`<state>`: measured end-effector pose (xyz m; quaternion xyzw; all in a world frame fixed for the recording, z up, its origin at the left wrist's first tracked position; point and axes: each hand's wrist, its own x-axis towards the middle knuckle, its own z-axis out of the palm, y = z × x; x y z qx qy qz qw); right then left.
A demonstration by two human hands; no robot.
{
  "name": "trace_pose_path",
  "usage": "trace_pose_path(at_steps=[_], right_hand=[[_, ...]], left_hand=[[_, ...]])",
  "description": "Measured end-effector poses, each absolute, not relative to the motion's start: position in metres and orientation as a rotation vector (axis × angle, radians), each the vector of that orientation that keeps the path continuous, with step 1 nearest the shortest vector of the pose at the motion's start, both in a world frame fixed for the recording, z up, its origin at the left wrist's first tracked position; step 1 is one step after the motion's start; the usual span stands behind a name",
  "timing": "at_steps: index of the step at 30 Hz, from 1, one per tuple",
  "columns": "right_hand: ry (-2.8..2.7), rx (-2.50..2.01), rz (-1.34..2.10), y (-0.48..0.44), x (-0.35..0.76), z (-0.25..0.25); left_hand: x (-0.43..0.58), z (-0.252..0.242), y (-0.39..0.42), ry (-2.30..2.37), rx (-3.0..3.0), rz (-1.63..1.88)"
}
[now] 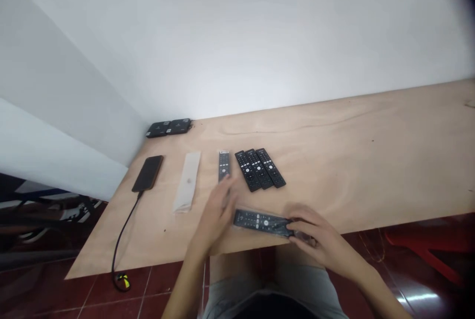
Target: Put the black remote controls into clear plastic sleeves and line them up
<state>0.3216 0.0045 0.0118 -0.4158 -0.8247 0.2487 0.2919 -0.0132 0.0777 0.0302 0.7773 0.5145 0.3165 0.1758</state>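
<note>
A black remote control (pixel 261 222) in a clear plastic sleeve lies sideways near the table's front edge, slightly tilted in view. My right hand (pixel 315 232) grips its right end, fingers closed on the sleeve. To the left of that remote is my left hand (pixel 218 207), partly blurred, with its fingers apart and nothing visible in them. Its fingertips reach the lower end of another remote (pixel 224 162), which lies lengthwise and looks wrapped in plastic. Just right of it, three black remotes (pixel 259 168) lie slanted side by side.
A flat whitish sleeve (pixel 188 180) lies on the wooden table (pixel 352 160), left of the remotes. Further left, a phone (pixel 148 173) has a black cable (pixel 120 240) hanging over the edge. Two black boxes (pixel 168 127) sit by the wall. A red plastic object (pixel 430 245) stands below right.
</note>
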Motion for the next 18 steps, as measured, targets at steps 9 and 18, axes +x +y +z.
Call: trace_pose_path(at_steps=[9, 18], right_hand=[[-2.239, -1.007, 0.465, 0.000, 0.283, -0.004], [-2.058, -1.082, 0.369, 0.008, 0.238, -0.006]], left_hand=[[-0.040, -0.007, 0.095, 1.748, 2.135, 1.002], [-0.054, -0.009, 0.090, 1.792, 2.130, 1.052]])
